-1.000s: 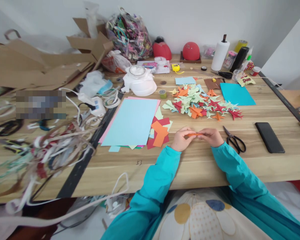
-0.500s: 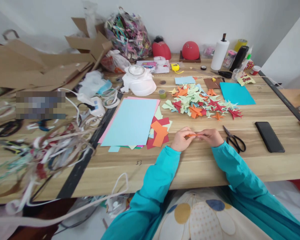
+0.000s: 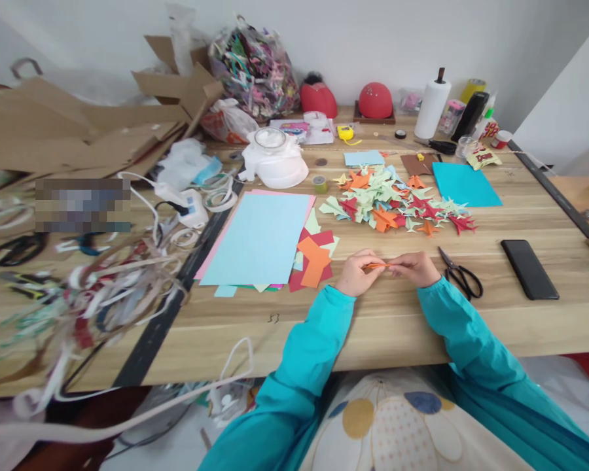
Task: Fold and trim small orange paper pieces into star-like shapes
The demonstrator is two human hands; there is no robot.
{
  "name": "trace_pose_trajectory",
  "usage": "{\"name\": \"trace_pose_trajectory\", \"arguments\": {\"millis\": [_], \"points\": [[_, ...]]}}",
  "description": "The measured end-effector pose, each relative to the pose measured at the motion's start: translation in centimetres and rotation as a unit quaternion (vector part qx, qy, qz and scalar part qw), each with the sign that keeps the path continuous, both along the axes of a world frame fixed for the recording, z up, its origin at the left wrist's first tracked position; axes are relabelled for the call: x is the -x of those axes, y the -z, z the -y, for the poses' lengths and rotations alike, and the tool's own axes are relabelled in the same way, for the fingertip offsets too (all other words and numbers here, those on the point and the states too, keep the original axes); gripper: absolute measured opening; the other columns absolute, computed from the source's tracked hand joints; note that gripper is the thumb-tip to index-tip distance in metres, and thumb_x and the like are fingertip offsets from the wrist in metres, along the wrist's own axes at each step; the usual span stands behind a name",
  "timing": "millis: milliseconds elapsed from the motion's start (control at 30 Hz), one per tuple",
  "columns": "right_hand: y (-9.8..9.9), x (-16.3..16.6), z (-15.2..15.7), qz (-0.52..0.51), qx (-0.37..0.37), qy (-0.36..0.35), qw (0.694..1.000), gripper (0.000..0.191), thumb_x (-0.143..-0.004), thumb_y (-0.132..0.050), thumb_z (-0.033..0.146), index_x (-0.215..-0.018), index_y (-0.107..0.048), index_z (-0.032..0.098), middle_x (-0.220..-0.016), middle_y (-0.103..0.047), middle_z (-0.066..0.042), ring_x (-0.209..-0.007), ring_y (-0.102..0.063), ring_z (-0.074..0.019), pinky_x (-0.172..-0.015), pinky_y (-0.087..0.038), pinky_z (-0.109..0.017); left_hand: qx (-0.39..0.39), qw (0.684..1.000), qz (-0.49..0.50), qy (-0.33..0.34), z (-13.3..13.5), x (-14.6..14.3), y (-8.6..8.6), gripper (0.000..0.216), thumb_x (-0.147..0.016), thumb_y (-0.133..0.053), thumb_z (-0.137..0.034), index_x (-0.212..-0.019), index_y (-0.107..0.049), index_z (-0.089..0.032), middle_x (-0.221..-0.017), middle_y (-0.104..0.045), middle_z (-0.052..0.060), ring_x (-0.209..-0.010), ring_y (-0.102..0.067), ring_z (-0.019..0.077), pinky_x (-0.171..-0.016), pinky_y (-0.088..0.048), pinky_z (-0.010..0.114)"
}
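The wooden table carries a light blue sheet in the middle and a pile of folded paper shapes farther right. Scissors and a phone lie near right, cardboard far left.

1. No text, brand, number or sign is legible anywhere on the table.
2. The snack packet carries red print, too small to read.
3. The bottle labels beside it are equally unreadable.
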State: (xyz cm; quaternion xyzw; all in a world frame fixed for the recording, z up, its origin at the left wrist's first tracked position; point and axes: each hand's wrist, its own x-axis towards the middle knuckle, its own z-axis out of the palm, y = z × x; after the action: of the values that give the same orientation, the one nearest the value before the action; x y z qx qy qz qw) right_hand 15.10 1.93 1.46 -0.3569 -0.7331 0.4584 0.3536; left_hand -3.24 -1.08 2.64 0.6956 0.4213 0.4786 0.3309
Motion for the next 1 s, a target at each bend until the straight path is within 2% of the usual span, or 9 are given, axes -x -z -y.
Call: {"name": "trace_pose_trajectory", "arguments": {"millis": [100,167,533,1000], "points": [[0.24,0.10,-0.04,-0.050,0.057,0.008,0.997,0.031,-0.065,-0.071,0.038,-0.084,-0.070,0.013,-0.059,-0.069,-0.004,-0.051,-0.065,-0.0158,-0.053,-0.055,-0.028,0.005,1.000,0.003,-0.011,-0.06,0.10,0.04,0.007,-0.073,-0.062,-0.021,-0.073,-0.066,-0.015,-0.072,-0.060,0.005,-0.070,-0.057,0.0136,-0.064,-0.045,0.026],[0.34,0.09,-0.06,-0.060,0.067,0.017,0.996,0.031,-0.065,-0.071,0.038,-0.083,-0.069,0.013,-0.058,-0.068,-0.004,-0.050,-0.064,-0.0155,-0.052,-0.055,-0.027,0.008,1.000,0.005,-0.012,-0.08,0.13,-0.02,0.007,-0.072,-0.061,-0.020,-0.073,-0.066,-0.015,-0.073,-0.060,0.005,-0.071,-0.057,0.0138,-0.064,-0.046,0.026],[0.02,0.07,0.02,-0.010,0.027,0.001,1.000,0.030,-0.071,-0.066,0.041,-0.082,-0.070,0.014,-0.059,-0.068,-0.005,-0.051,-0.063,-0.0145,-0.053,-0.054,-0.026,-0.013,1.000,-0.012,0.003,-0.02,-0.24,0.30,0.012,-0.075,-0.060,-0.025,-0.077,-0.067,-0.016,-0.072,-0.058,0.004,-0.069,-0.056,0.0128,-0.063,-0.045,0.025],[0.05,0.14,0.20,0.031,-0.008,0.006,0.999,0.023,-0.075,-0.063,0.036,-0.075,-0.069,0.014,-0.057,-0.068,-0.005,-0.051,-0.064,-0.0141,-0.051,-0.052,-0.023,-0.028,0.999,-0.024,-0.002,-0.11,-0.24,0.56,0.011,-0.076,-0.059,-0.022,-0.072,-0.066,-0.015,-0.069,-0.056,0.004,-0.065,-0.054,0.0120,-0.060,-0.043,0.025]]}}
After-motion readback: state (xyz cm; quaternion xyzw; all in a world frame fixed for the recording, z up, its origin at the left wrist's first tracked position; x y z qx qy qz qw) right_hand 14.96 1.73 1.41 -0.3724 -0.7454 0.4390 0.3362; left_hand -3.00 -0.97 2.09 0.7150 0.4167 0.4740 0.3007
